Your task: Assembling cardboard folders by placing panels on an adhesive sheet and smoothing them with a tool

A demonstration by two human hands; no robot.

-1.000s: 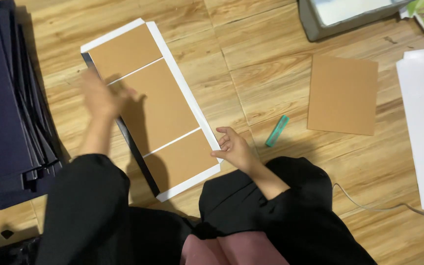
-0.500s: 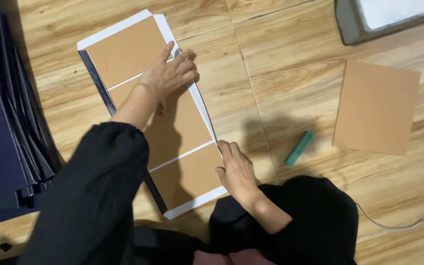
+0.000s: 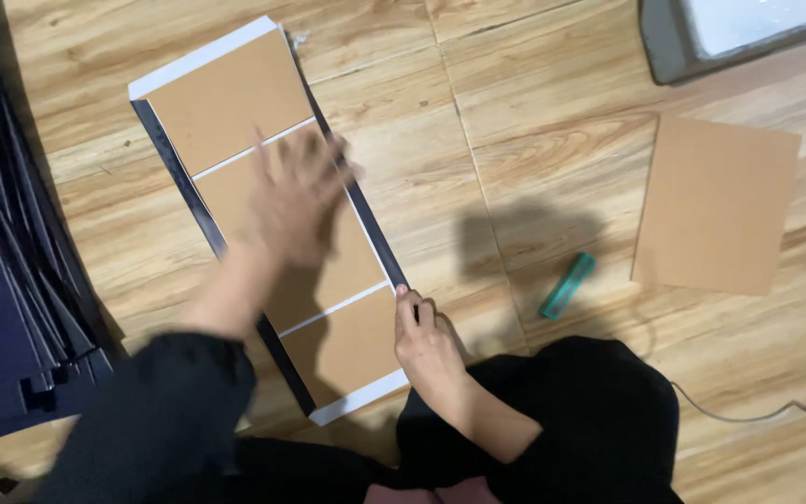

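A long cover sheet [image 3: 226, 93] lies on the wooden floor, with brown board panels glued on it, white ends and dark folded side flaps. My left hand [image 3: 291, 201] is blurred and spread flat over the middle panel, next to the dark right flap [image 3: 366, 215]. My right hand [image 3: 426, 341] presses its fingertips on the near end of that right flap, beside the nearest brown panel [image 3: 347, 350]. Neither hand holds anything.
A stack of dark navy sheets [image 3: 2, 308] fills the left side. A loose brown board [image 3: 715, 201] lies at the right, with a small teal tool [image 3: 568, 285] near it. A grey tray [image 3: 701, 37] sits at top right, a thin cable [image 3: 757, 411] at lower right.
The white right edge of the sheet now shows dark, folded over. My left hand has slid from the upper right edge down onto the middle panel. My right hand stays at the near edge.
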